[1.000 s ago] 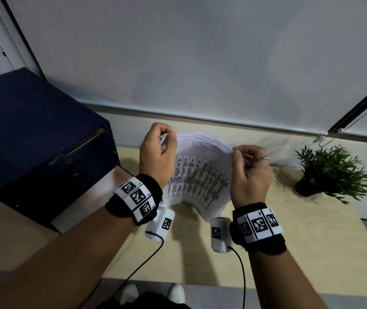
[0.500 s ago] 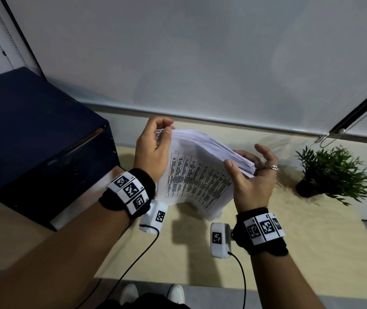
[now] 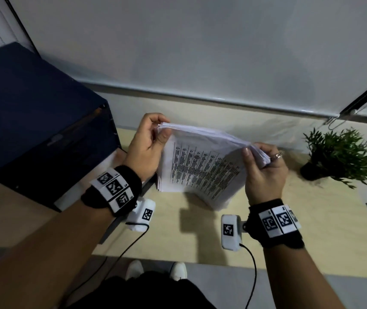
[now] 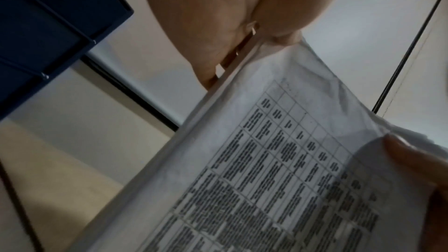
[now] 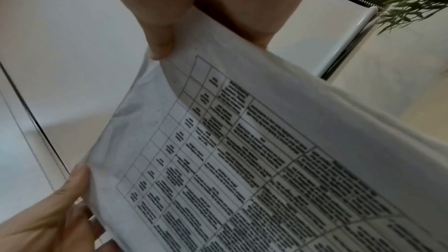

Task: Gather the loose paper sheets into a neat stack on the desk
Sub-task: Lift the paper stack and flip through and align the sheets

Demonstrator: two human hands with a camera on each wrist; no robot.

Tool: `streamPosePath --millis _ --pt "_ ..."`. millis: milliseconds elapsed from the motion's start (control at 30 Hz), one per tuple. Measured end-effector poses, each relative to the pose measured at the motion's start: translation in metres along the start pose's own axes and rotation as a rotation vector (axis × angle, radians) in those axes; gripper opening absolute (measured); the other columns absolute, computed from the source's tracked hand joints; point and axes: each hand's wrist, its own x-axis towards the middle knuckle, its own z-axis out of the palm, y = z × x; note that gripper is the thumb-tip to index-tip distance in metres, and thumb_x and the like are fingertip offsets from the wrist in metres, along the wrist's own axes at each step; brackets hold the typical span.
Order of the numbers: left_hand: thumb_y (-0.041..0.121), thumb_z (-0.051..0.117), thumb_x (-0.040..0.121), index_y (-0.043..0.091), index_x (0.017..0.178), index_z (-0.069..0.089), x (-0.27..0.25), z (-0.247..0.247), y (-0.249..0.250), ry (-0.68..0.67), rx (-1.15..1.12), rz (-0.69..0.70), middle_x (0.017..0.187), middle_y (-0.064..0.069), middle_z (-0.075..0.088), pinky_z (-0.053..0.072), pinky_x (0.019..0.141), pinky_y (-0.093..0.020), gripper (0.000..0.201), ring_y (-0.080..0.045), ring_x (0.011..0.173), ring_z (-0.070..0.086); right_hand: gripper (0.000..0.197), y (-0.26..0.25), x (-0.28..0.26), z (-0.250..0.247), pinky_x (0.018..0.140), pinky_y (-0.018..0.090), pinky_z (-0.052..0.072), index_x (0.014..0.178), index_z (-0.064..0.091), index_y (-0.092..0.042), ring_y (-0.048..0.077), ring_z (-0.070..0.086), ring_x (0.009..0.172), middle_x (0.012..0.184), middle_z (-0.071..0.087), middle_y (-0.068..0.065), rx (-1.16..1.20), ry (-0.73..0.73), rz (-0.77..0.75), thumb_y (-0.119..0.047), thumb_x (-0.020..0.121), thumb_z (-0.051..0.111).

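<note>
A thick bundle of white paper sheets (image 3: pixel 200 168), its front page printed with a table, stands tilted with its lower edge near the wooden desk (image 3: pixel 312 230). My left hand (image 3: pixel 153 139) pinches the bundle's upper left corner between thumb and fingers. My right hand (image 3: pixel 260 157) grips the upper right corner, thumb on the printed face and fingers behind. In the left wrist view the paper sheets (image 4: pixel 278 170) run under my left hand (image 4: pixel 242 41). In the right wrist view my right hand (image 5: pixel 194 32) holds the top edge of the paper sheets (image 5: pixel 254 150).
A dark blue box (image 3: pixel 33 134) stands on the desk at the left, close to my left wrist. A small potted plant (image 3: pixel 338 157) sits at the right by the wall. A roller blind (image 3: pixel 200 52) hangs behind. The desk's front edge runs just below my wrists.
My right hand, open under the bundle half a second ago, has closed on its right corner. The sheets have dropped lower and flattened out, and my left hand has kept its pinch.
</note>
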Motion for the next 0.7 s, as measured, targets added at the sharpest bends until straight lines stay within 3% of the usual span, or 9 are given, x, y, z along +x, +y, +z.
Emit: streamPosePath --millis 100,200,267,400,467,533,600,700 --pt "0.029 0.049 0.098 0.027 0.106 0.045 0.000 0.007 -0.008 0.061 0.064 -0.038 0.088 0.008 0.051 0.045 0.077 -0.032 0.009 -0.008 0.079 0.050 0.019 0.001 -0.002 0.004 0.070 0.006 0.046 0.089 0.059 -0.007 -0.012 0.060 0.070 0.075 0.069 -0.026 -0.019 0.042 -0.031 0.010 0.084 0.064" --pt "0.025 0.046 0.100 0.028 0.105 0.041 0.002 0.016 -0.004 0.140 0.088 -0.019 0.087 0.011 0.048 0.045 0.076 -0.032 0.007 -0.007 0.077 0.048 0.013 -0.001 -0.003 0.008 0.070 0.009 0.047 0.093 0.060 -0.002 -0.009 0.061 0.071 0.077 0.070 -0.023 -0.023 0.072 -0.053 0.007 0.085 0.065" --pt "0.019 0.041 0.102 0.027 0.105 0.039 0.000 0.021 -0.002 0.163 0.051 0.011 0.089 0.011 0.045 0.043 0.077 -0.031 0.009 -0.009 0.078 0.045 0.012 -0.002 -0.004 0.009 0.070 0.014 0.049 0.091 0.061 -0.008 -0.004 0.062 0.071 0.077 0.070 -0.019 -0.038 0.074 -0.048 0.002 0.087 0.065" --pt "0.020 0.038 0.102 0.015 0.108 0.036 -0.004 0.028 0.002 0.200 0.043 0.055 0.090 0.006 0.039 0.038 0.074 -0.019 0.008 -0.005 0.077 0.039 0.018 -0.002 -0.004 0.010 0.073 0.015 0.047 0.090 0.062 -0.021 -0.001 0.061 0.074 0.079 0.068 -0.016 -0.092 0.092 -0.085 -0.002 0.090 0.062" --pt "0.020 0.042 0.102 0.011 0.110 0.039 -0.002 0.031 0.010 0.198 0.024 0.069 0.091 0.003 0.041 0.038 0.072 -0.014 0.012 0.002 0.074 0.041 0.015 -0.004 -0.005 0.013 0.076 0.016 0.048 0.093 0.063 -0.017 0.001 0.062 0.079 0.085 0.067 -0.011 -0.108 0.084 -0.115 -0.003 0.091 0.061" --pt "0.009 0.049 0.100 0.003 0.109 0.046 0.001 0.034 0.017 0.228 0.008 0.070 0.096 -0.001 0.048 0.041 0.077 -0.009 0.011 0.006 0.081 0.049 0.008 -0.007 -0.006 0.016 0.076 0.018 0.049 0.095 0.063 -0.009 0.002 0.062 0.080 0.086 0.067 -0.001 -0.123 0.070 -0.138 -0.003 0.091 0.062" --pt "0.003 0.055 0.097 -0.005 0.103 0.052 0.005 0.035 0.020 0.289 0.018 0.055 0.098 -0.008 0.054 0.042 0.083 -0.006 0.011 0.008 0.089 0.053 0.005 -0.008 -0.006 0.018 0.075 0.017 0.049 0.095 0.064 -0.004 0.000 0.062 0.079 0.084 0.067 -0.006 -0.116 0.093 -0.133 -0.002 0.090 0.063" --pt "0.000 0.054 0.095 -0.007 0.097 0.054 0.009 0.035 0.022 0.348 0.040 0.026 0.089 -0.002 0.056 0.042 0.079 -0.005 0.007 0.008 0.083 0.055 0.012 -0.010 -0.005 0.021 0.076 0.013 0.046 0.092 0.063 -0.012 -0.003 0.061 0.079 0.081 0.068 -0.015 -0.102 0.138 -0.112 0.000 0.091 0.061"
